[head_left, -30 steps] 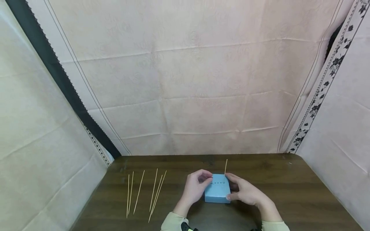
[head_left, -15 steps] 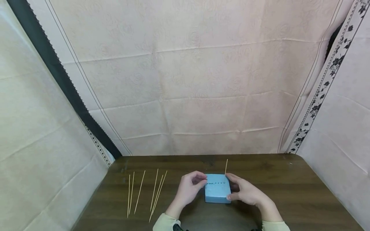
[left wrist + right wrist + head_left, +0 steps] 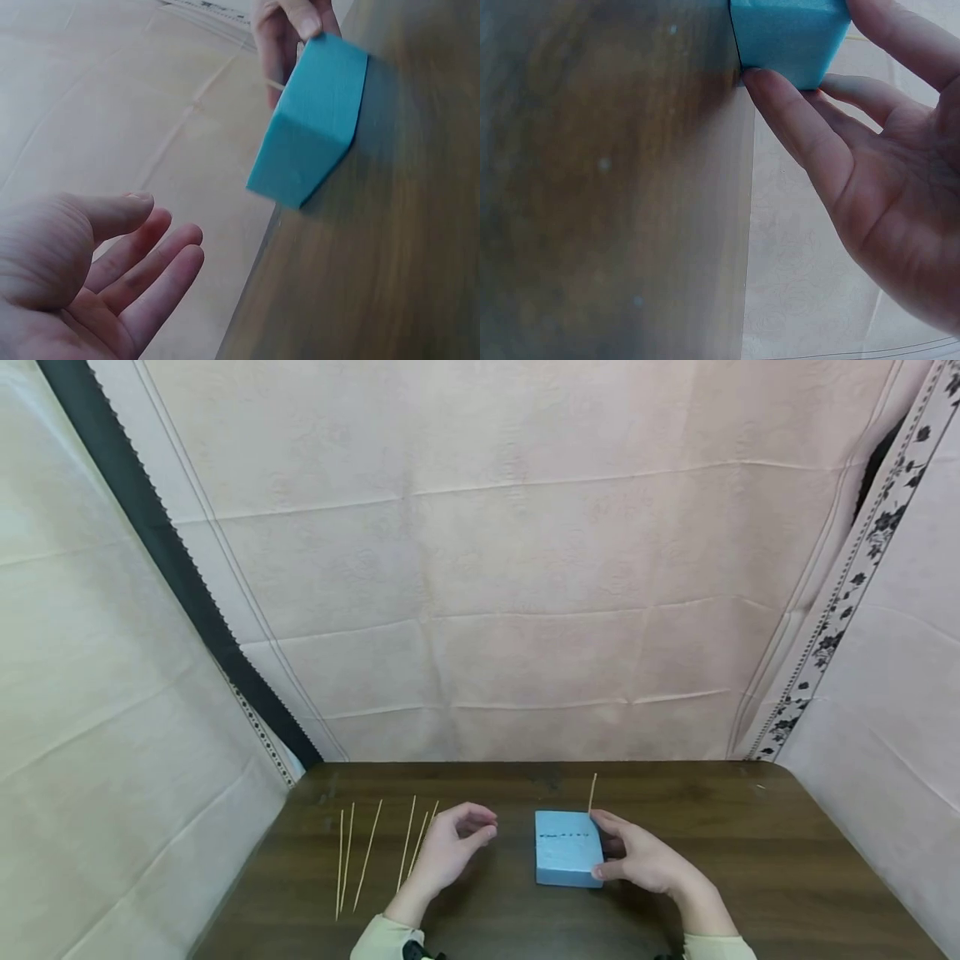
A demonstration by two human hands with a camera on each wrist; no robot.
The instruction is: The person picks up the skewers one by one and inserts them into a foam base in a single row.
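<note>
A blue block (image 3: 566, 860) with a row of small dark holes or marks across its top sits on the wooden table. One thin wooden stick (image 3: 592, 792) sticks up at the block's far right corner. My right hand (image 3: 637, 860) holds the block along its right side, thumb near the front corner and fingers toward the back. To the left of the block, apart from it, my left hand (image 3: 452, 843) hovers with relaxed, slightly bent fingers. Nothing lies between its thumb and fingers in the left wrist view. Several thin sticks (image 3: 367, 855) lie spread to its left, some partly hidden by that hand.
The brown wooden table (image 3: 750, 860) carries everything here. A pale cloth (image 3: 525, 568) hangs behind the table's far edge, with more cloth (image 3: 892, 693) at the sides. A dark strip (image 3: 187, 585) runs down the left.
My left hand has moved left, away from the block toward the loose sticks. My right hand stays on the block, and the upright stick is still at its corner. The view has shifted slightly.
</note>
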